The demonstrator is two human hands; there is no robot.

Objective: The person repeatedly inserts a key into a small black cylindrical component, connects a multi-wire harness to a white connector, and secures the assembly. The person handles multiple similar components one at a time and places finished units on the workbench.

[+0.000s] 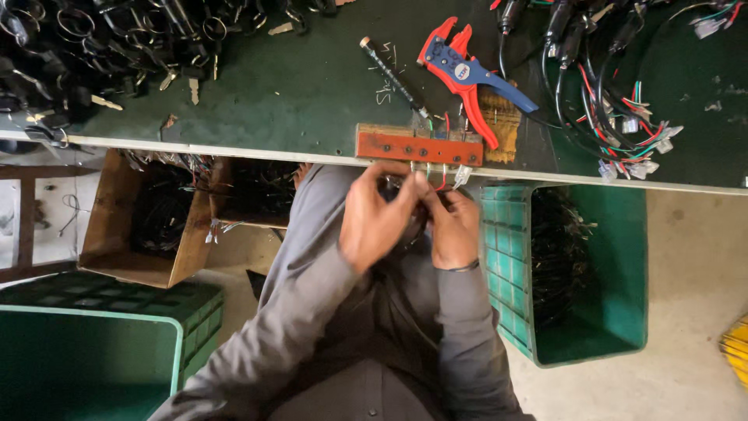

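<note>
My left hand [375, 217] and my right hand [454, 226] meet just below the edge of the green workbench [296, 86]. Both pinch a small bundle of thin coloured wires [436, 178] that hang from a red-brown wooden block [418, 146] fixed at the bench edge. A white connector [463, 175] dangles from the wires beside my right fingers. What lies inside my palms is hidden by the fingers. Grey sleeves cover both forearms.
A red and blue wire stripper [467, 76] and a thin screwdriver-like tool [392, 75] lie on the bench. Wire harnesses [623, 117] pile at right, black parts and keys [93, 47] at left. A green crate [576, 273] holds black cables; a cardboard box [148, 222] sits at left.
</note>
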